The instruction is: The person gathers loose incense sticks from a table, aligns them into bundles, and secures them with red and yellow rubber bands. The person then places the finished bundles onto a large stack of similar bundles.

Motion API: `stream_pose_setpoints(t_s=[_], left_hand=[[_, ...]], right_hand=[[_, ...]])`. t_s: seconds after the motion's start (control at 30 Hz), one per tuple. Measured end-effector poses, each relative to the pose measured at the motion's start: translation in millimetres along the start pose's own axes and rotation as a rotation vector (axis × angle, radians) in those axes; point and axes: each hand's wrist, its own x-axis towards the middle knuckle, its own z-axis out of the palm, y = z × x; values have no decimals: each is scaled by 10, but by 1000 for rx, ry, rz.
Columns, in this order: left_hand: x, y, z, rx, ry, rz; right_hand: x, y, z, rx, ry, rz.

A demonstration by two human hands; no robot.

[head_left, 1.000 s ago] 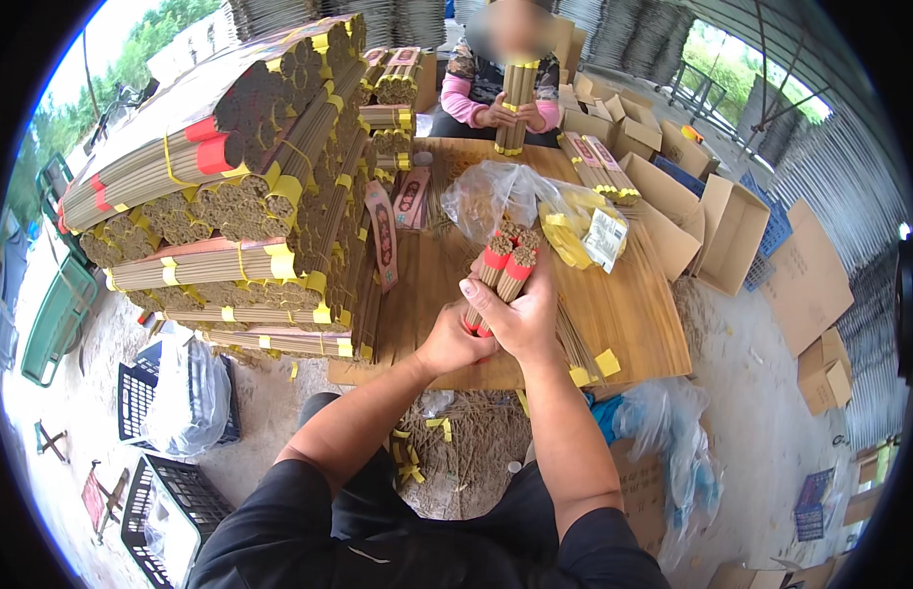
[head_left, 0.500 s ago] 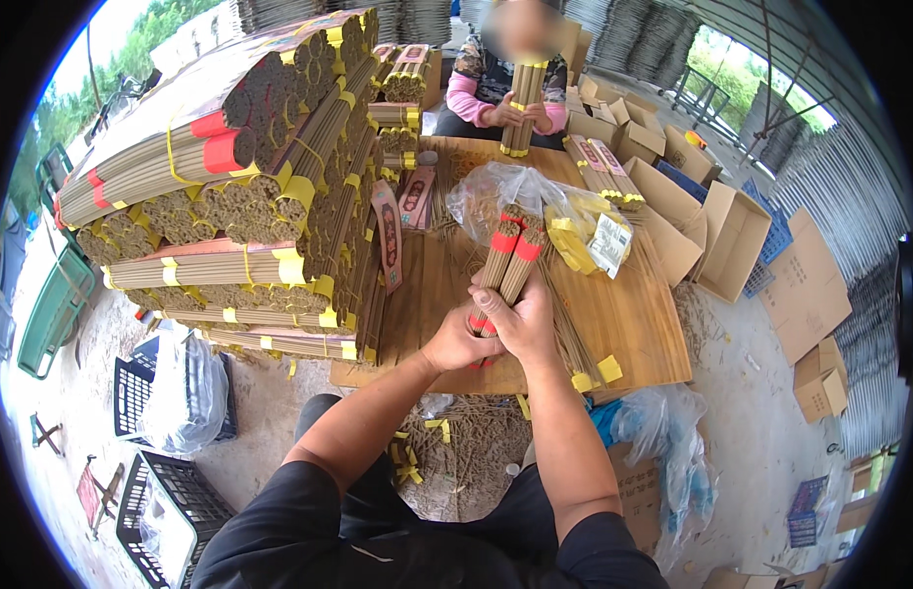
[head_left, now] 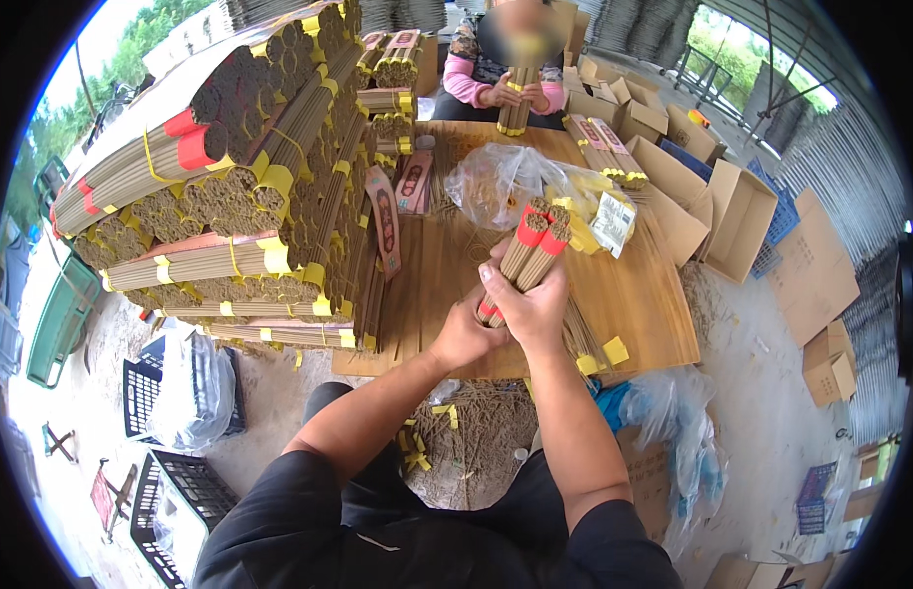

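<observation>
Several bundles of incense sticks (head_left: pixel 523 257), wrapped in red bands, stand tilted together above the near part of the wooden table (head_left: pixel 417 324). Around their middle closes my right hand (head_left: pixel 540 302), its thumb lying across the front. Lower down, my left hand (head_left: pixel 468 332) grips the bottom of the same bundles; its fingers are partly hidden. Beneath and beside my right hand, loose sticks (head_left: pixel 580 334) with yellow paper bands lie on the table. Beyond the bundles is a clear plastic bag (head_left: pixel 500 182) next to yellow packaging.
A tall stack of incense bundles (head_left: pixel 231 211) fills the left side, with pink paper labels (head_left: pixel 385 221) beside it. Across the table, a person (head_left: pixel 515 79) holds a yellow-banded bundle. Open cardboard boxes (head_left: pixel 739 211) stand at right; black crates (head_left: pixel 182 510) sit on the floor at left.
Both hands and the red-banded bundles have shifted right in view, and the bundles' tops sit closer together. The person opposite has lowered their bundle slightly.
</observation>
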Motion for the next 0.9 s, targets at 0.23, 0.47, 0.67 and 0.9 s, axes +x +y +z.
stream_pose_setpoints(t_s=[0.23, 0.47, 0.67, 0.9], left_hand=[[-46, 100, 30, 44, 50, 39], [-29, -28, -55, 2, -40, 89], [109, 126, -168, -37, -100, 219], [159, 57, -119, -51, -57, 151]], right_hand=[[-11, -49, 74, 1, 25, -43], [-44, -77, 121, -48, -33, -58], [-6, 37, 66, -108, -34, -101], [-16, -9, 137, -176, 14, -106]])
